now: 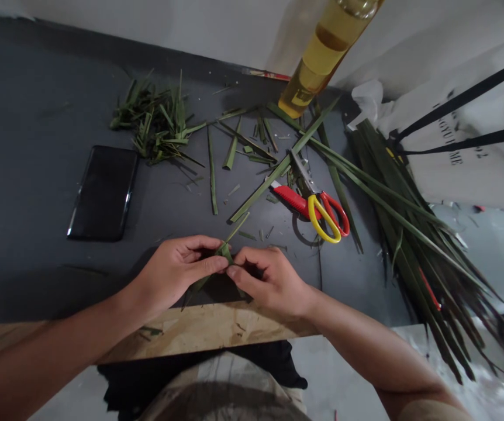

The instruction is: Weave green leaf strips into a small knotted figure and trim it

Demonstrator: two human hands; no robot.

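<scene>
Between both hands, just above the table's front edge, is a small folded piece of green leaf strip (225, 252). One narrow end of it sticks up and to the right, and other ends hang down below. My left hand (186, 264) pinches it from the left between thumb and fingers. From the right, my right hand (267, 273) closes thumb and forefinger on its lower part; the fingertips of both hands nearly meet. Beyond my right hand lie scissors (322, 210) with one yellow and one red handle, over a red utility knife (293, 200).
Woven leaf pieces (159, 120) are heaped at the back left, near a black phone (103, 193). Cut strips (261, 193) litter the middle. A bottle of yellow liquid (322, 58) stands at the back. Long leaves (396, 222) overhang the right side beside a white bag (462, 128).
</scene>
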